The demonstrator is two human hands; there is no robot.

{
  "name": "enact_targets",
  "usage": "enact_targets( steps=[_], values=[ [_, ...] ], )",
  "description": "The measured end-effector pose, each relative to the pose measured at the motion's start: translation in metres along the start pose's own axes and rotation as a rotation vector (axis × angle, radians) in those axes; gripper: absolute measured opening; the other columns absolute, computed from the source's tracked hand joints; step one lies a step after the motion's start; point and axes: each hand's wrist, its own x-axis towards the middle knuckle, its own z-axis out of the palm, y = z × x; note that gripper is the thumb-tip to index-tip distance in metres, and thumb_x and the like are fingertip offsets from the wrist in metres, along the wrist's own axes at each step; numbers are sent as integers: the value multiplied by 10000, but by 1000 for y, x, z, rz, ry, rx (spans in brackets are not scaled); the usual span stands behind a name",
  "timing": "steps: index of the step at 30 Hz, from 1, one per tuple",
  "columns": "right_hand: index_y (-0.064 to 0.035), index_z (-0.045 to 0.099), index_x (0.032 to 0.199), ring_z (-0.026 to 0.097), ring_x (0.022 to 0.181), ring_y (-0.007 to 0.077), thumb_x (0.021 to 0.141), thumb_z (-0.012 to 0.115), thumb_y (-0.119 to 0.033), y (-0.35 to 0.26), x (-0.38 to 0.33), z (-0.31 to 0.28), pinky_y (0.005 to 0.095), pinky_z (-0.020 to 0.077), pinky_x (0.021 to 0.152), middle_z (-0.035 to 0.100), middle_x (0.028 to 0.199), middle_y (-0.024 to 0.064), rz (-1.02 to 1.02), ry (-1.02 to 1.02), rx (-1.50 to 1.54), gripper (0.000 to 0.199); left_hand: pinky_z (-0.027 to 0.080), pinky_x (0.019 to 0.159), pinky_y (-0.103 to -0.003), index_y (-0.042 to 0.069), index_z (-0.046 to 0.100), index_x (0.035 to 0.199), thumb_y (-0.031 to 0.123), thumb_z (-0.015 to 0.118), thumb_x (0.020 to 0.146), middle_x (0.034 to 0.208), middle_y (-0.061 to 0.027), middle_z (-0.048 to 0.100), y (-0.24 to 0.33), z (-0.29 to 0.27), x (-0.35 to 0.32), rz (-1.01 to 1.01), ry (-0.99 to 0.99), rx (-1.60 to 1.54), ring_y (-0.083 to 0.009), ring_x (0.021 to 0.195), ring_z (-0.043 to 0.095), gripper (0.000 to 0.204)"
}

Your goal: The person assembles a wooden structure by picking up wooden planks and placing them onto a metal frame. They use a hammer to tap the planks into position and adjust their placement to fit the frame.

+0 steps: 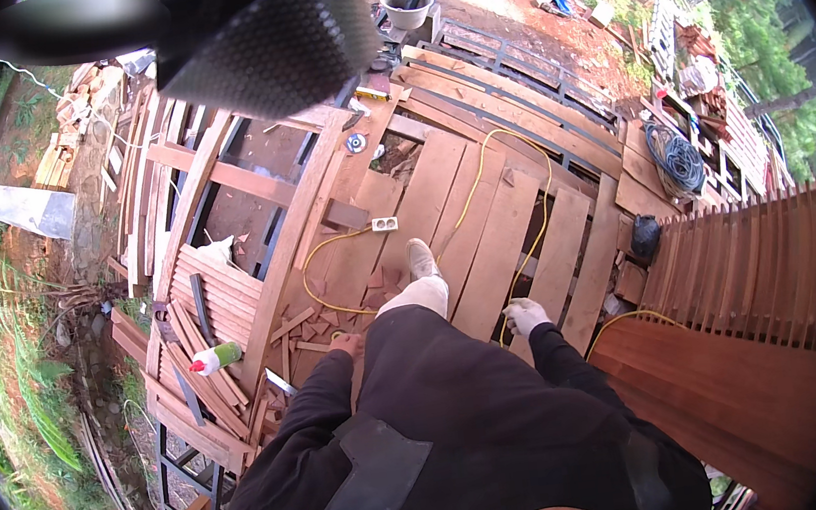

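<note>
While the pale-gloved right hand [526, 315] is hanging beside the yellow cord [548, 178], its fingers are showing a loose curl, and whether they are gripping it I cannot tell. The cord is looping across the floor planks [496, 235] by the white socket block [384, 224]. Near wood offcuts [308, 330], the left hand [348, 343] is hovering, its grip unclear.

outdoor building site | loose deck boards [504, 242] | metal framing [217, 508] | wood offcuts [320, 326] | trees [778, 36]

Two hands [347, 345] [526, 316]; one shoe [421, 257]; one bottle [216, 357]; one socket block [384, 224]; one dark coil [675, 160]
</note>
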Motion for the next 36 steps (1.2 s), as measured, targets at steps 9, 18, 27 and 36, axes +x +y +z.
enact_targets(
  steps=[9,18,27,36],
  values=[
    [0,762,1020,673,765,222,887,670,-208,-110,104,-113,351,530,704,712,839,109,-81,4,-564,263,572,729,-409,108,636,1176,327,680,972,1072,-100,742,182,11,73,-160,116,-211,-265,891,719,302],
    [-43,709,1022,565,541,164,922,631,-157,-266,215,-193,335,457,484,603,674,38,27,-108,-688,171,540,689,-366,117,623,1202,369,642,1002,1094,-79,740,427,76,112,189,235,-425,-219,889,711,322],
    [-50,665,1160,528,535,127,938,610,-70,-527,400,-188,281,433,475,564,696,2,26,-144,-277,230,533,698,-420,75,598,1133,266,608,973,969,-88,662,365,157,152,-152,192,-476,-266,886,674,250],
    [-62,635,1070,509,498,126,918,620,-110,-699,552,-142,307,398,413,516,679,7,-16,-252,-488,160,555,724,-406,78,638,1266,320,601,1013,1126,-97,736,497,183,149,-128,509,-732,-243,996,726,352]
  ],
)
